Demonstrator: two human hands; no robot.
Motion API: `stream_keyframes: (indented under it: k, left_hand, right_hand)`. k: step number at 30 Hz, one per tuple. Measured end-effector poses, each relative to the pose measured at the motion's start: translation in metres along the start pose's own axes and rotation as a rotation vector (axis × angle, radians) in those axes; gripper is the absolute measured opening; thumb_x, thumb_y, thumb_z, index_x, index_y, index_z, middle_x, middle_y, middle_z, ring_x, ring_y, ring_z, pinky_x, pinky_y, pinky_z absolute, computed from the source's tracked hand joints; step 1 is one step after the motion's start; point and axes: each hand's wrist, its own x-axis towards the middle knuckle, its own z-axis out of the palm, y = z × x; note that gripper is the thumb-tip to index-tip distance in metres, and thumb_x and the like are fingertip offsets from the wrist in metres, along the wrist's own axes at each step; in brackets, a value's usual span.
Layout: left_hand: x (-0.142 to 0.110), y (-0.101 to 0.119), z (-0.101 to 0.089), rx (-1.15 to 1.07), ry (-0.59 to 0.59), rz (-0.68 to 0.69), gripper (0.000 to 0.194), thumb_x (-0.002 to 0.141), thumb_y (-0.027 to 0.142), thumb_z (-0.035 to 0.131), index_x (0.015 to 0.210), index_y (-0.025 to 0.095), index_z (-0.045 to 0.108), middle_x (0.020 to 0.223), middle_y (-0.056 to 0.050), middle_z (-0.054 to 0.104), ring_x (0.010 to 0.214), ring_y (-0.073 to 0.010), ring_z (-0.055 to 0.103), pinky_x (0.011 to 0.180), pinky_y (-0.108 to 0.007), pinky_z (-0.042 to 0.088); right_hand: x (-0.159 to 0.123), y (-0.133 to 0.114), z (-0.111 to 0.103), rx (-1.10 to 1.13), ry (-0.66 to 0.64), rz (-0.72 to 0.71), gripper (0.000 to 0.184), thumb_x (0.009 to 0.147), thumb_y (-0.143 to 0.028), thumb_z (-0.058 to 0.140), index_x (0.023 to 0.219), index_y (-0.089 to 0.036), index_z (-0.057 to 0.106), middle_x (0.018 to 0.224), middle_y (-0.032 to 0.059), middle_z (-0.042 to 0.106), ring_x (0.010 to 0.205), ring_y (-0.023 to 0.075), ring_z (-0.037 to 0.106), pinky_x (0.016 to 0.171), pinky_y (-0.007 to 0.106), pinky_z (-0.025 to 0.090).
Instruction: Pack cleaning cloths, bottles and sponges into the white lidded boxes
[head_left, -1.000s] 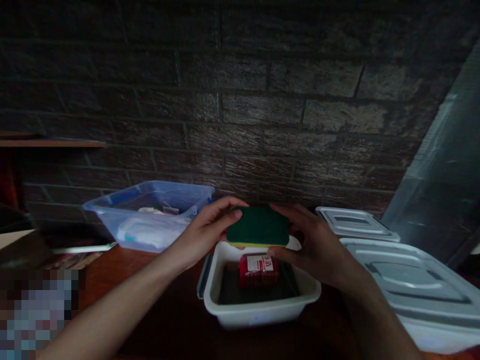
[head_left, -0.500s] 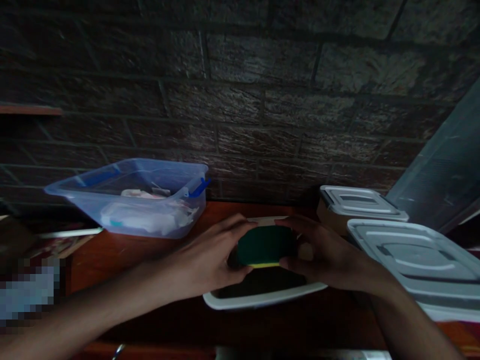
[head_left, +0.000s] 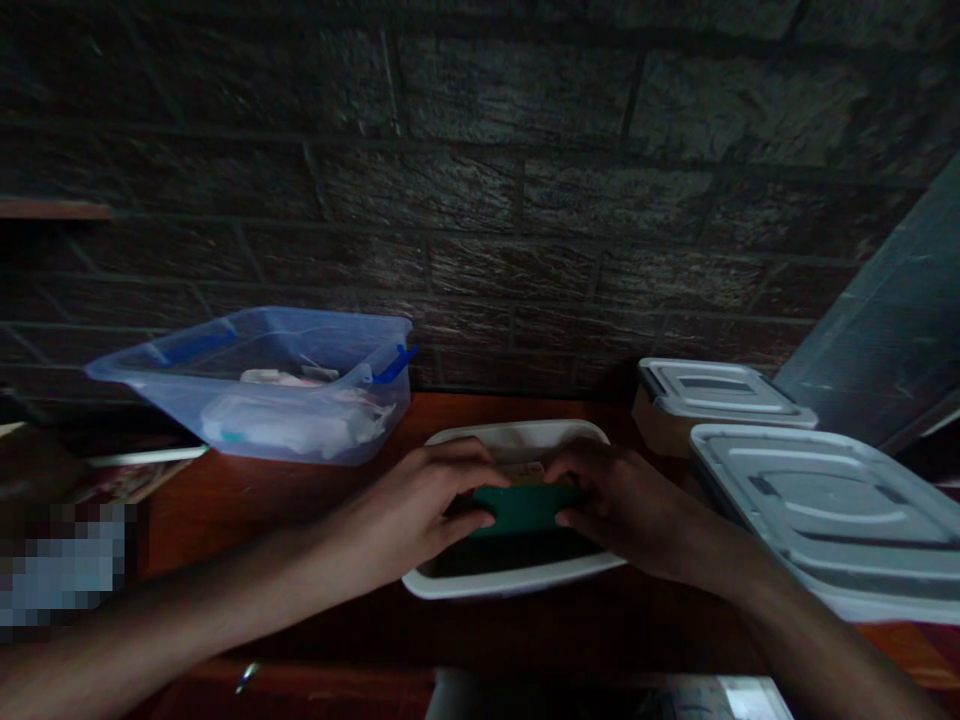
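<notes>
A green scouring sponge (head_left: 525, 510) is gripped between my two hands, inside the mouth of a white-rimmed plastic box (head_left: 517, 577). My left hand (head_left: 442, 497) pinches its left end between thumb and fingers. At the opposite end, my right hand (head_left: 611, 500) holds it the same way. The green face of the sponge is turned towards me, and a yellowish strip shows behind its upper edge. Shadow hides most of the box's inside.
To the left stands a clear bluish bin (head_left: 262, 385) with white packets inside. Two lidded boxes, a small one (head_left: 724, 390) and a larger one (head_left: 832, 500), sit at right. A dark brick wall (head_left: 480, 200) rises behind the reddish wooden surface (head_left: 300, 500). Below the front edge, a drawer appears partly open.
Both hands have lowered the sponge deeper into the box and tipped it, so its yellow lower edge is out of sight. More of the box's far rim shows.
</notes>
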Motion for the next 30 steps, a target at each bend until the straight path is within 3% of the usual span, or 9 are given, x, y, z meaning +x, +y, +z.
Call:
stream_keyframes:
  k: [9,15,18,25,30]
  left_hand:
    - [0.001,0.003,0.013,0.014,-0.085,0.006,0.022,0.083,0.010,0.072,0.100,0.025,0.072,0.107,0.000,0.070,0.099,-0.0187,0.066,0.081,-0.026,0.046]
    - [0.000,-0.017,0.029,0.006,-0.057,0.067,0.022,0.080,0.007,0.068,0.095,0.023,0.067,0.104,-0.001,0.069,0.098,-0.0192,0.064,0.082,-0.027,0.044]
    - [-0.001,-0.025,0.034,-0.014,-0.041,0.076,0.025,0.079,0.006,0.067,0.097,0.023,0.067,0.107,-0.002,0.069,0.103,-0.0204,0.062,0.085,-0.028,0.044]
    - [-0.003,-0.026,0.038,0.062,-0.082,-0.058,0.019,0.082,0.014,0.065,0.099,0.023,0.069,0.104,-0.004,0.065,0.096,-0.0208,0.060,0.080,-0.030,0.044]
    - [0.001,-0.042,0.055,0.056,-0.048,-0.080,0.024,0.078,0.016,0.066,0.100,0.024,0.068,0.104,-0.004,0.064,0.092,-0.0200,0.059,0.075,-0.029,0.042]
  right_hand:
    - [0.005,-0.009,-0.003,-0.025,-0.149,-0.080,0.014,0.088,-0.013,0.067,0.099,-0.022,0.065,0.108,0.0023,0.068,0.102,0.0182,0.061,0.086,0.029,0.045]
    - [0.015,-0.014,-0.004,-0.094,-0.224,0.056,0.016,0.082,-0.007,0.062,0.093,-0.018,0.067,0.103,0.0064,0.067,0.092,0.0195,0.062,0.079,0.029,0.046]
    - [0.019,-0.010,0.001,-0.129,-0.198,0.050,0.017,0.084,-0.008,0.060,0.093,-0.018,0.071,0.103,0.0080,0.068,0.096,0.0212,0.062,0.082,0.030,0.048]
    - [0.018,-0.004,0.007,-0.121,-0.184,0.085,0.015,0.085,-0.013,0.063,0.090,-0.020,0.076,0.097,0.0076,0.069,0.098,0.0228,0.063,0.087,0.031,0.049]
    - [0.017,-0.003,0.013,-0.111,-0.120,0.157,0.020,0.080,-0.012,0.065,0.096,-0.018,0.076,0.110,0.0105,0.065,0.088,0.0189,0.063,0.081,0.029,0.051]
